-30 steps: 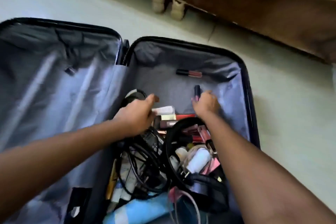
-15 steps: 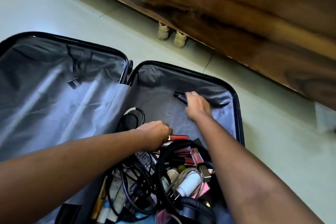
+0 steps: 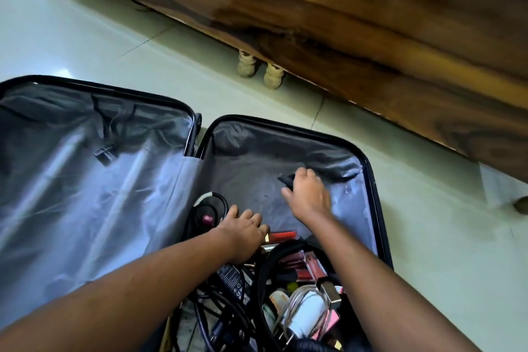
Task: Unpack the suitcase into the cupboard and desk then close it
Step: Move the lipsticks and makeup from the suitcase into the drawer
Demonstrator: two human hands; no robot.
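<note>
A black suitcase (image 3: 374,197) lies open flat on the floor, its grey-lined left half (image 3: 71,180) bare. The right half holds a jumble of black cables (image 3: 217,311), a power adapter (image 3: 233,283), red lip-gloss tubes (image 3: 300,266) and a white charger (image 3: 311,311). My right hand (image 3: 307,194) reaches toward the far end, fingers closed around a small dark tube (image 3: 286,179). My left hand (image 3: 243,233) rests palm down at the pile's near edge, fingers curled over small cosmetics beside a red tube (image 3: 283,235); what it holds is hidden.
A dark wooden bed frame (image 3: 343,46) on short pale legs (image 3: 258,71) runs diagonally behind the suitcase. Pale tiled floor (image 3: 85,31) surrounds the case on the left and right. A round black cord coil with a red button (image 3: 207,214) lies near my left hand.
The view has tilted up, showing more of the bed frame. My right hand stays on the dark tube at the far end; my left hand has shifted slightly left on the pile.
</note>
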